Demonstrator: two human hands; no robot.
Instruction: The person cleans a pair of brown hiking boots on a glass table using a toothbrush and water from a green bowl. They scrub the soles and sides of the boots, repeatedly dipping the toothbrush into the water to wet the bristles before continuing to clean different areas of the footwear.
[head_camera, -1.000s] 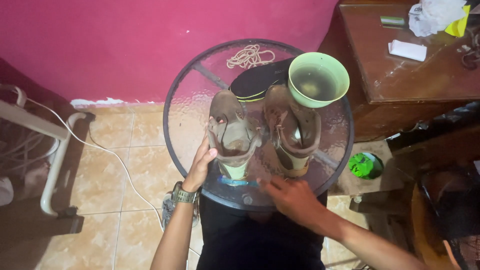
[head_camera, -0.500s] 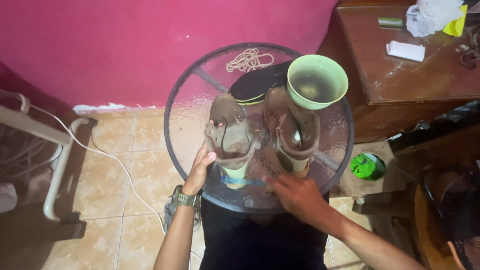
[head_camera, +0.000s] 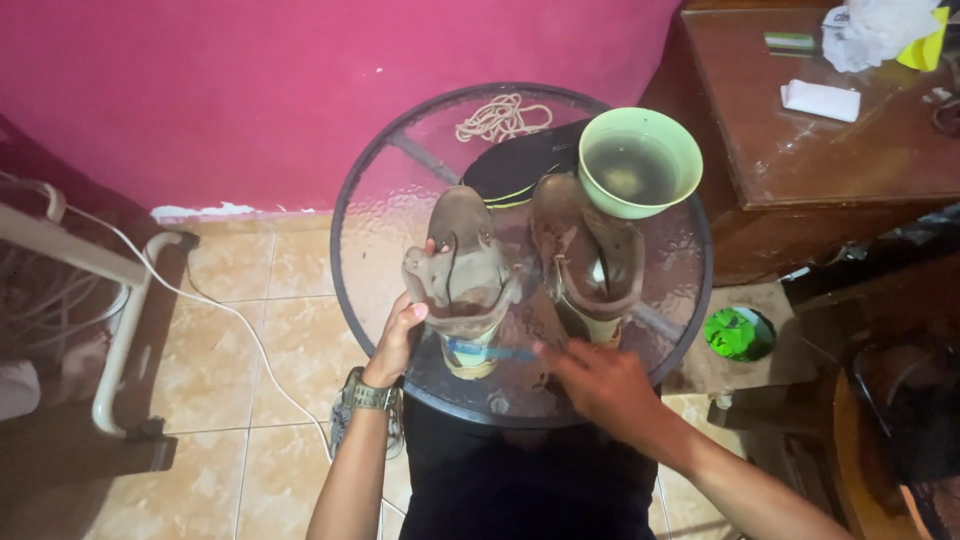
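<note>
Head view: left hand (head_camera: 400, 335) grips the muddy left shoe (head_camera: 462, 275) while right hand (head_camera: 600, 385) pinches a blue toothbrush (head_camera: 490, 350) at it; both shoes look still dirty, so cleaning seems barely started.

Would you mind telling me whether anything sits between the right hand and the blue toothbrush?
Nothing visible does: the right hand already has its fingertips on the blue toothbrush, which lies across the near end of the left boot.

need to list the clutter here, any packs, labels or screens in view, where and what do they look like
White flat pack: on the brown cabinet at right, rectangular.
Small green box: cabinet's far edge, slim.
Green round lid: on the floor right of the glass table, with a dark printed label.
No screens in view.
</note>
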